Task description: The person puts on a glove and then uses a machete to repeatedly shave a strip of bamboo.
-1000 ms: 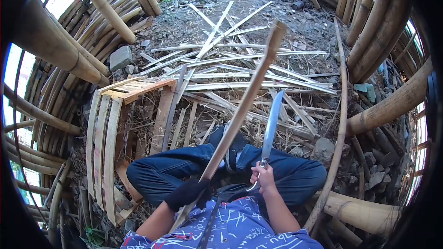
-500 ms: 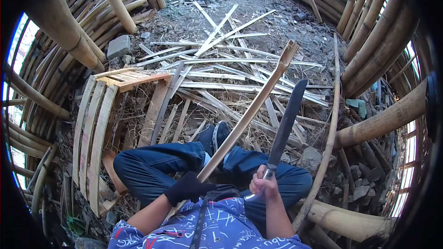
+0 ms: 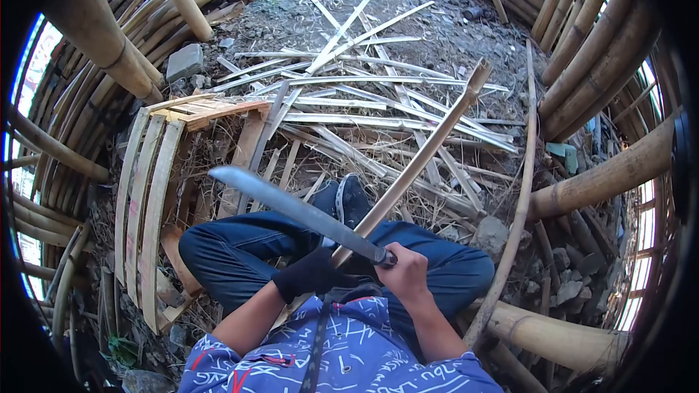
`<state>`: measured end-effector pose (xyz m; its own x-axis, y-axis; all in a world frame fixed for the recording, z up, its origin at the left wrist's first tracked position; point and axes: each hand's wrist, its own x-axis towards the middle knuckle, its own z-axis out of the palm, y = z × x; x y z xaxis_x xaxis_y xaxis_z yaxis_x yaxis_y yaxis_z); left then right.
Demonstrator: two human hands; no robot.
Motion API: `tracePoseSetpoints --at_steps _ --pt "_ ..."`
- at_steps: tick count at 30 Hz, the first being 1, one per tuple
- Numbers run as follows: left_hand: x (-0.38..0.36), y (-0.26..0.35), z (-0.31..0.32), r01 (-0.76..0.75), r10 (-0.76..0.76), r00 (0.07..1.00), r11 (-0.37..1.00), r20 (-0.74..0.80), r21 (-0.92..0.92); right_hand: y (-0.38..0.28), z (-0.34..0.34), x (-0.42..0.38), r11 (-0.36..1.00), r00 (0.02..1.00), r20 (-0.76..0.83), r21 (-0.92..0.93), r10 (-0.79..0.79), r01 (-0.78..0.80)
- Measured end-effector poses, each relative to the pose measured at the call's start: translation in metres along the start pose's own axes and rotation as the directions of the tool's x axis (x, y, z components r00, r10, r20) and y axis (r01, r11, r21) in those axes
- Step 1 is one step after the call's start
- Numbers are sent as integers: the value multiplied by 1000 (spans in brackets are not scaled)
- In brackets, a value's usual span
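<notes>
My left hand (image 3: 312, 275), in a black glove, is closed around the lower part of a split bamboo piece (image 3: 426, 153). The bamboo slants from my lap up to the right, with a node close to its far end. In my right hand (image 3: 405, 272), bare and wrapped around the handle, is a machete (image 3: 295, 211). Its long blade points up and left, crossing over the bamboo in this view just beyond the gloved hand. The bamboo's near end runs under my left forearm beside my shirt.
Split bamboo strips (image 3: 342, 105) lie crisscrossed on the ground ahead. A wooden crate (image 3: 154, 204) stands at my left, near a grey block (image 3: 185, 62). A long thin pole (image 3: 528, 175) lies at my right. Thick bamboo poles (image 3: 601, 175) and stacked bamboo surround me.
My right hand has swung the machete from pointing up and right to lying across the bamboo, tip to the left. The bamboo's far end has shifted slightly right.
</notes>
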<state>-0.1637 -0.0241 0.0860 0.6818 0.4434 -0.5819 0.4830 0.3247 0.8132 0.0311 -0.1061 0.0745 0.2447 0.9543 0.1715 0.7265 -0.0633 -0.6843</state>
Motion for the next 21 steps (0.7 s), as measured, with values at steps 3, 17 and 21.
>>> tracePoseSetpoints --at_steps 3,17,21 --pt "-9 20 -2 9 -5 999 992 -34 124 -6 3 -5 995 991 111 55 73 -79" --pt "8 7 0 -554 575 818 793 -8 255 4 20 4 999 994 106 45 -24 19" --pt "24 -47 7 -395 391 918 918 -69 -45 9 15 17 985 984 78 -53 -160 165"
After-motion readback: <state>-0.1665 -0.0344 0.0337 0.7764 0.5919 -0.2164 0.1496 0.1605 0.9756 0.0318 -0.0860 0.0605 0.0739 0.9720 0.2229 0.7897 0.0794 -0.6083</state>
